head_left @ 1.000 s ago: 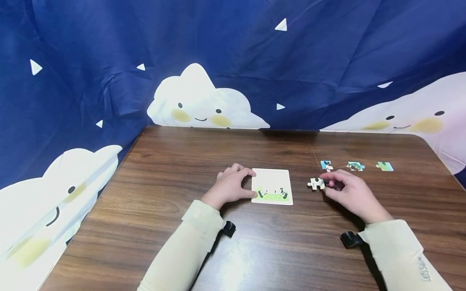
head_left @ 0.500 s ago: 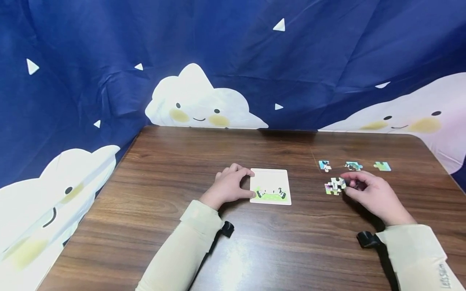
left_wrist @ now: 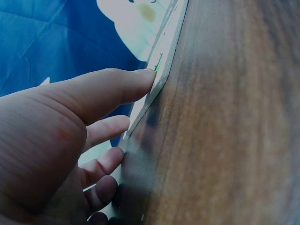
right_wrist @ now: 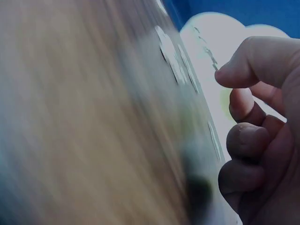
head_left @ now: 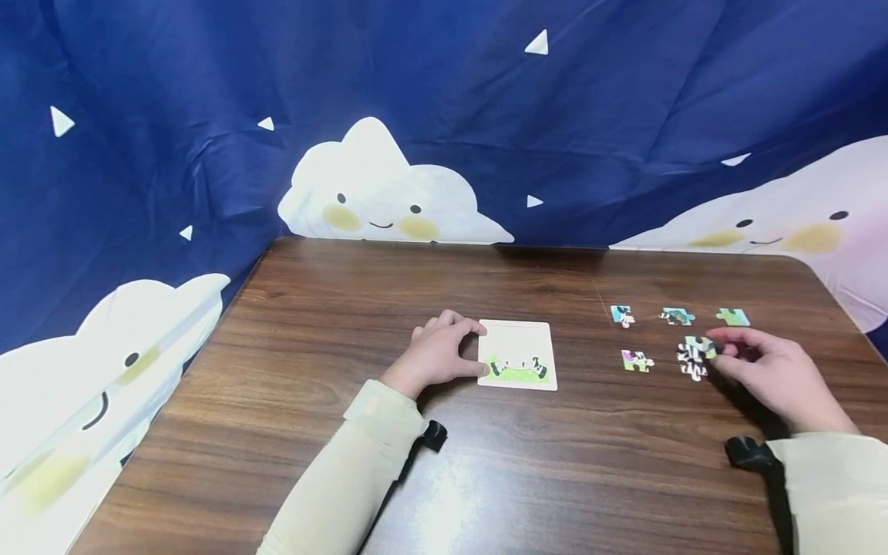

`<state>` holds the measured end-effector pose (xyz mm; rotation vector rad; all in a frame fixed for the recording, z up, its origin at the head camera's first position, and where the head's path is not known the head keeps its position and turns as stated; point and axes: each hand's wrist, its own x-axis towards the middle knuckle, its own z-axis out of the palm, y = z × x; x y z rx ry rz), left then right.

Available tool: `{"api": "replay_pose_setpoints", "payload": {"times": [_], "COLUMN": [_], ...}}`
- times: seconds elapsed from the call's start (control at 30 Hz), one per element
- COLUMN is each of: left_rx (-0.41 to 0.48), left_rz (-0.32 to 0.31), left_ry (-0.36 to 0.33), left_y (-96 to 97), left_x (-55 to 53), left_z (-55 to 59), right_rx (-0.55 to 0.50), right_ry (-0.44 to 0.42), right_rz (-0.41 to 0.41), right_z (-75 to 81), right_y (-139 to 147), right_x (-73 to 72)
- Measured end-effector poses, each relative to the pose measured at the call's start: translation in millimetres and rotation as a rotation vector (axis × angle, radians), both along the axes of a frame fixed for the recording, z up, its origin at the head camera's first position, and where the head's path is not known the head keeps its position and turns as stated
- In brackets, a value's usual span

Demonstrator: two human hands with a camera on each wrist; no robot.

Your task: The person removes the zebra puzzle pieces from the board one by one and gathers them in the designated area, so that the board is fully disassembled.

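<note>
In the head view my left hand [head_left: 442,351] touches the left edge of a small square puzzle board [head_left: 516,339]. Thumb and forefinger are spread at its left corners, and a green strip with black-and-white feet is printed along the near side. My right hand [head_left: 780,374] pinches a puzzle piece [head_left: 702,346] between thumb and forefinger. That piece hangs above another puzzle piece [head_left: 694,371], partly covering it. Seen from the right wrist, the held piece [right_wrist: 205,47] is tilted and nearly edge-on, with the other fingers curled back.
A blue-edged piece [head_left: 622,316], a darker piece [head_left: 676,316] and a green-blue piece [head_left: 732,317] form a back row. A pink-and-green piece [head_left: 637,361] lies left of the right hand. The brown wooden table [head_left: 333,324] meets a blue cloud-patterned cloth [head_left: 444,92] behind.
My right hand has moved steadily right with the pinched piece, passing over the pink-and-green piece, which now shows fully. The left hand and the board have stayed in place.
</note>
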<state>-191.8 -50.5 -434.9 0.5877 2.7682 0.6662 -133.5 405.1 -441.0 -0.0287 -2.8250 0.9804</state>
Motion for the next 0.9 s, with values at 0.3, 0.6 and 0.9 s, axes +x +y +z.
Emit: {"api": "replay_pose_setpoints", "payload": {"times": [0.3, 0.6, 0.9], "left_rx": [0.001, 0.007, 0.001], "left_rz": [-0.002, 0.002, 0.0], "left_ry": [0.004, 0.006, 0.001], "left_y": [0.0, 0.0, 0.3], "left_x": [-0.6, -1.0, -1.0], "left_z": [-0.9, -1.4, -1.5], "right_rx": [0.077, 0.157, 0.206], "right_ry": [-0.073, -0.109, -0.066], "right_rz": [-0.104, -0.094, -0.07], "right_z": [-3.8, -7.2, -12.2], "right_y": [26.3, 42.1, 55.1], "right_x": [4.1, 7.2, 6.3]}}
